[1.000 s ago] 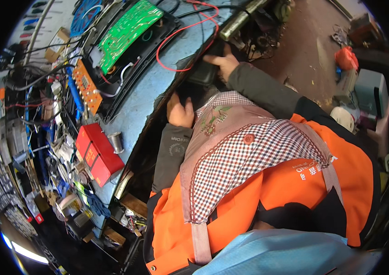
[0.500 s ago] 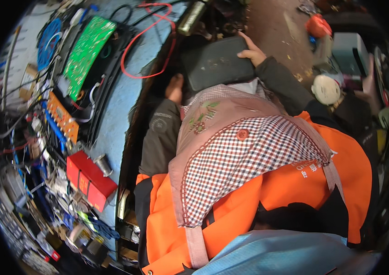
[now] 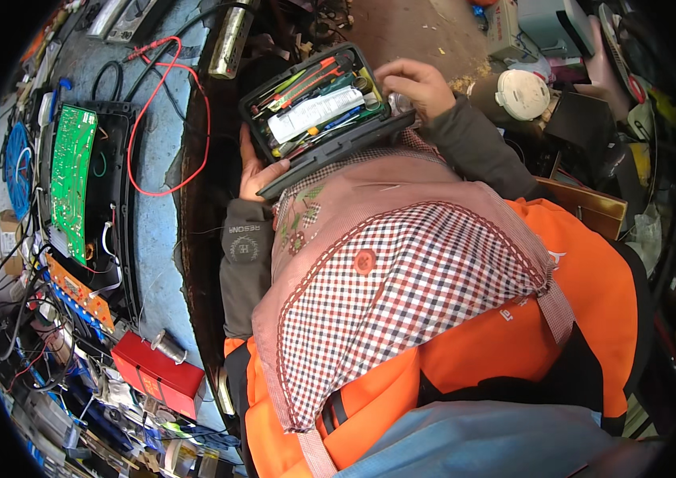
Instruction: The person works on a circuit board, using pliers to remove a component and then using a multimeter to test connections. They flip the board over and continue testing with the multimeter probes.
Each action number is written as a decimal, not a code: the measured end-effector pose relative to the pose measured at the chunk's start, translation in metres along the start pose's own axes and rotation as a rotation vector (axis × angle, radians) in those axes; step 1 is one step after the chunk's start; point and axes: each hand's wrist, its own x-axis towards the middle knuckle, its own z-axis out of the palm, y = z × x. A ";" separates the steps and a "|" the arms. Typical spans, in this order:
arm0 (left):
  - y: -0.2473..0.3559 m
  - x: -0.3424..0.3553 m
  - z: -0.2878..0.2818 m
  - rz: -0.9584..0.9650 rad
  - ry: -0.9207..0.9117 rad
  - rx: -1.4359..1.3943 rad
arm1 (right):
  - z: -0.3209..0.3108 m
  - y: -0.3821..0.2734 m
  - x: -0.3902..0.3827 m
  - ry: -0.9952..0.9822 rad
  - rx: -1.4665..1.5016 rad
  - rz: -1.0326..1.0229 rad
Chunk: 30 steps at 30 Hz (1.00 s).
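Observation:
A black toolbox (image 3: 252, 119) rests near my lap, its lid (image 3: 342, 151) swung down toward me against the apron. Inside lie several screwdrivers and small hand tools, a white printed packet (image 3: 316, 114) and orange-handled pliers (image 3: 306, 84). My left hand (image 3: 257, 169) grips the near left corner, thumb over the edge of the lid and fingers along the box's side. At the right end, my right hand (image 3: 422, 86) has its fingers bent loosely by the rim. A small shiny thing shows just below those fingers; its kind is unclear.
On the blue bench at left lie a green circuit board (image 3: 74, 183) in a black housing, a red test lead (image 3: 164, 76), a red box (image 3: 155, 374) and a solder spool (image 3: 168, 347). A white round-lidded container (image 3: 523, 94) and cluttered boxes stand at right.
The toolbox has gone from closed to open, its lid now folded toward me and its tools showing. My right hand has shifted off its far right corner. The whole view has turned slightly.

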 end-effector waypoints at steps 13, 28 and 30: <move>0.015 -0.006 0.002 -0.063 0.028 0.141 | 0.041 -0.011 0.085 -0.041 -1.172 -0.531; -0.006 -0.003 -0.030 0.005 -0.012 0.395 | 0.037 0.001 0.083 0.091 -0.866 -0.360; -0.003 -0.003 -0.029 -0.001 -0.012 0.387 | 0.035 0.007 0.087 0.098 -0.739 -0.344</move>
